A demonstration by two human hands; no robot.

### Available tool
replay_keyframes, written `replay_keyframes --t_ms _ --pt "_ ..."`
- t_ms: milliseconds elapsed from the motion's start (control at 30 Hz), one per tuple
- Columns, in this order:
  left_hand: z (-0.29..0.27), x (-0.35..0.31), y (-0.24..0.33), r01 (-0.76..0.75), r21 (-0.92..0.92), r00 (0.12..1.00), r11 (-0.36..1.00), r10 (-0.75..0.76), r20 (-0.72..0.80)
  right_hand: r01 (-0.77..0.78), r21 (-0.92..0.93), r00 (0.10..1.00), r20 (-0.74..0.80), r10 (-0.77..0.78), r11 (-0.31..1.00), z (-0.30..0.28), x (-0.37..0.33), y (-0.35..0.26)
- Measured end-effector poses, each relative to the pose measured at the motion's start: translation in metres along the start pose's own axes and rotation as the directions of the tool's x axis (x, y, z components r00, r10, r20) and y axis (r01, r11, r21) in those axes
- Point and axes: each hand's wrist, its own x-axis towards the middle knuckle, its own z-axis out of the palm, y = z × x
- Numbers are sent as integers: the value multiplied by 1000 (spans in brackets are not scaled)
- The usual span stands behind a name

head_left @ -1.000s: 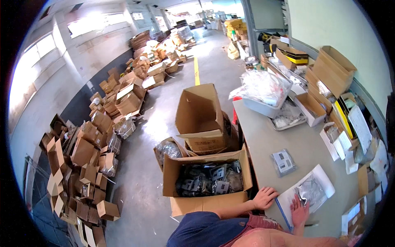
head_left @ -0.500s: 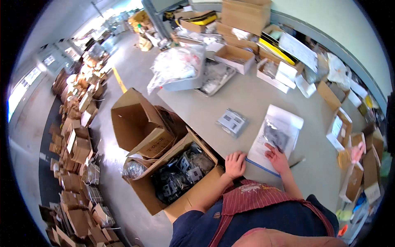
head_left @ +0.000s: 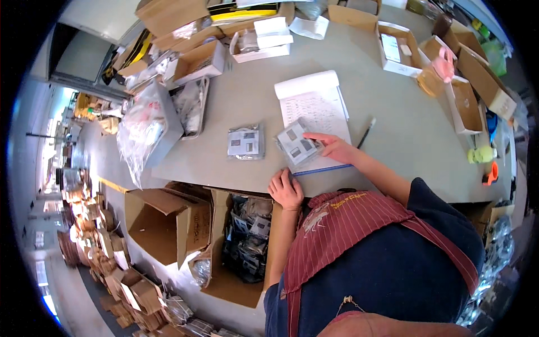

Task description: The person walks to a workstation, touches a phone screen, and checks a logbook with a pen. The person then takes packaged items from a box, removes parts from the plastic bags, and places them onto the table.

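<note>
My right hand (head_left: 336, 150) grips a clear plastic packet (head_left: 296, 142) by its right edge, index finger stretched along it. A pale card with dark printed squares faces up in the packet, which covers the lower left part of a notepad (head_left: 311, 109) with a blue lower edge. A similar packet (head_left: 245, 141) lies flat on the table, left of the notepad. My left hand (head_left: 286, 190) rests at the table's near edge, fingers slightly bent and apart, holding nothing. Right of the notepad lies a dark pen (head_left: 366, 133).
Below the table's near edge stand an open carton (head_left: 216, 276) of dark bagged items and another carton (head_left: 154, 227). A grey bin (head_left: 168, 124) with plastic bags sits left beside a metal tray (head_left: 201, 106). Small boxes (head_left: 393, 66) and a pink-topped jug (head_left: 431, 78) stand along the table's far and right sides.
The view has swung round. My right hand has taken hold of the packet, which lay dark side up on the notepad; its printed card now shows. My left hand stays at the table edge.
</note>
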Motion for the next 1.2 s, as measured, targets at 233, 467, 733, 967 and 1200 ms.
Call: replay_keyframes --t_ms 233,467,733,967,1200 --pt "-1 -6 -4 8 11 1000 1000 -8 10 103 -761 994 49 -102 640 20 -4 11" --pt "-1 -5 -6 10 10 1000 1000 -10 5 69 -884 984 -16 -177 462 27 8 22" --pt "-2 -2 -3 14 -24 1000 1000 -14 13 95 -972 941 17 -337 216 32 42 28" --pt "1 -5 -6 10 19 999 1000 -9 -32 240 -940 970 224 -91 242 77 54 9" --pt "-2 -2 -2 2 -20 1000 1000 -2 -8 180 -972 966 203 -157 -149 47 49 30"
